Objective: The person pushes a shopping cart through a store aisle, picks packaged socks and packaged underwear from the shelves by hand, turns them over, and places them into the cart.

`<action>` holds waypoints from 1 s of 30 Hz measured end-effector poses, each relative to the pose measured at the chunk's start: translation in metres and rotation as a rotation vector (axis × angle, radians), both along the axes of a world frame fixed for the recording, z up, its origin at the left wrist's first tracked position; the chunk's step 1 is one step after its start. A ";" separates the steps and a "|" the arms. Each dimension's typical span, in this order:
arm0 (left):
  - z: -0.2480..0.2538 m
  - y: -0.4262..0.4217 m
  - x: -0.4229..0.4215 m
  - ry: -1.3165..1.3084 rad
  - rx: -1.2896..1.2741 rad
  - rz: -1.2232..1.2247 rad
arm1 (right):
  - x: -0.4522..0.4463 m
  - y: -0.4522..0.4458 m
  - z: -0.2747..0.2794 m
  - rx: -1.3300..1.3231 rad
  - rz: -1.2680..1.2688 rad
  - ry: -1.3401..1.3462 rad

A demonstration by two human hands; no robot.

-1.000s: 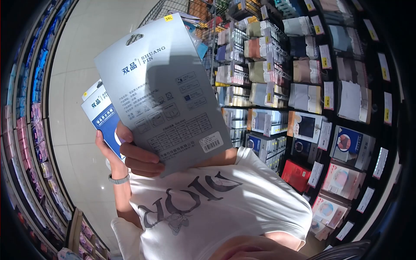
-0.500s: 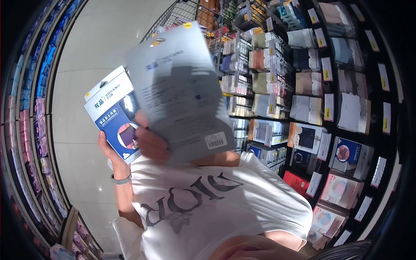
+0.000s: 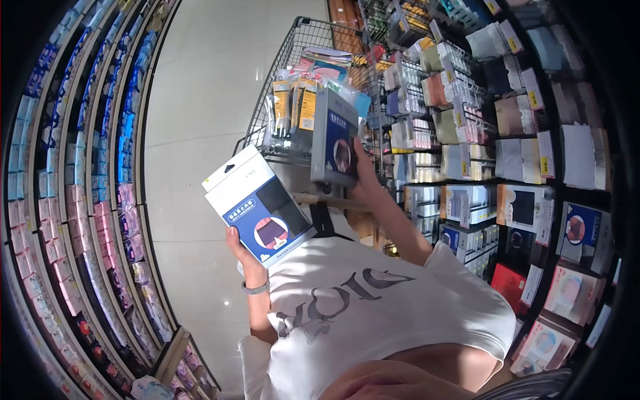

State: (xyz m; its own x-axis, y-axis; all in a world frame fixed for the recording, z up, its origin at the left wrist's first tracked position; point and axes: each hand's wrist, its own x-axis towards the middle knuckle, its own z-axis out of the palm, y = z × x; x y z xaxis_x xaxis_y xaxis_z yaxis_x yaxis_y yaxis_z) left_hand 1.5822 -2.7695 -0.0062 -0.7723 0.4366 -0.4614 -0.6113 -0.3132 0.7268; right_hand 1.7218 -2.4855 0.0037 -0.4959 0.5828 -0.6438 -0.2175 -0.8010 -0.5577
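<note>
My left hand [image 3: 247, 259], with a band on its wrist, is closed round the lower left edge of a white and blue box of men's underwear [image 3: 261, 212]. The box's printed front faces up at me and is tilted. Further up and to the right, my right hand [image 3: 363, 172] grips the right side of a second underwear box [image 3: 335, 143]. This one stands nearly upright, in shade, turned so its front and a narrow side show. It overlaps the cart behind it in view; most of the fingers of both hands are hidden by the boxes.
Ahead stands a wire shopping cart [image 3: 293, 60] with orange-labelled packs [image 3: 307, 105] and other bagged goods inside. Packed shelves [image 3: 527, 157] of boxed garments run along my right. Another shelf row [image 3: 100, 173] with blue and pink packs lines the left, beyond the tiled floor [image 3: 190, 200].
My right hand has lowered and turned the second box, from its printed back facing me to its front and side. The whole view has shifted, showing more of the cart and left shelves.
</note>
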 end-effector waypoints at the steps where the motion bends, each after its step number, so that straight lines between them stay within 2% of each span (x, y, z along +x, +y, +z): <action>1: 0.009 0.004 0.000 -0.036 0.010 0.007 | -0.007 0.021 -0.026 0.096 0.024 0.060; 3: 0.014 0.006 -0.004 -0.069 0.011 -0.011 | -0.027 0.056 -0.073 0.252 -0.017 0.100; 4: 0.053 0.019 0.000 -0.088 -0.037 -0.016 | -0.041 0.070 -0.092 0.313 -0.077 0.085; 5: 0.066 0.024 0.000 -0.061 -0.053 -0.019 | -0.052 0.086 -0.117 0.343 -0.118 0.136; 7: 0.066 0.019 -0.004 -0.094 -0.022 -0.055 | -0.068 0.111 -0.163 0.407 -0.204 0.047; 9: 0.054 0.017 -0.007 -0.023 -0.044 0.003 | -0.061 0.138 -0.209 0.513 0.151 -0.563; 11: 0.087 0.022 0.001 -0.054 -0.096 -0.017 | -0.062 0.138 -0.253 0.654 0.042 -0.743; 12: 0.081 0.022 0.001 0.004 -0.075 0.024 | -0.063 0.109 -0.185 0.936 0.101 -1.034; 14: 0.078 0.020 0.003 -0.010 -0.032 0.059 | -0.050 0.064 -0.108 1.310 0.103 -0.932; 16: 0.080 0.019 0.011 0.013 -0.030 0.088 | -0.033 0.018 -0.018 0.607 0.248 -0.094; 18: 0.073 0.012 0.018 0.052 -0.038 -0.002 | -0.010 -0.017 0.049 0.268 0.433 0.295; 19: 0.069 0.010 0.020 0.074 -0.040 -0.055 | 0.001 -0.031 0.059 0.300 0.534 0.404; 21: 0.066 0.013 0.027 0.224 -0.092 -0.134 | 0.015 -0.056 0.073 0.633 0.624 0.412; 23: 0.082 0.026 0.038 0.398 -0.106 -0.230 | 0.024 -0.073 0.083 0.767 0.606 0.109; 24: 0.079 0.024 0.039 0.436 -0.136 -0.282 | 0.021 -0.079 0.081 0.686 0.486 0.174; 26: 0.078 0.022 0.041 0.404 -0.174 -0.369 | 0.031 -0.078 0.083 0.570 0.481 0.183; 30: 0.071 0.009 0.041 0.313 -0.211 -0.422 | 0.048 -0.084 0.058 0.588 0.435 0.132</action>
State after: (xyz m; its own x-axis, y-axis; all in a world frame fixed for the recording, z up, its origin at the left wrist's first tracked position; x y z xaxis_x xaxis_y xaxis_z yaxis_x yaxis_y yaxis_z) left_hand 1.6228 -2.7602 0.0643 -0.6647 0.6606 -0.3490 -0.3972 0.0833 0.9140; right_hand 1.7698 -2.5697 0.0621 -0.8121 0.5464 -0.2049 -0.0441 -0.4076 -0.9121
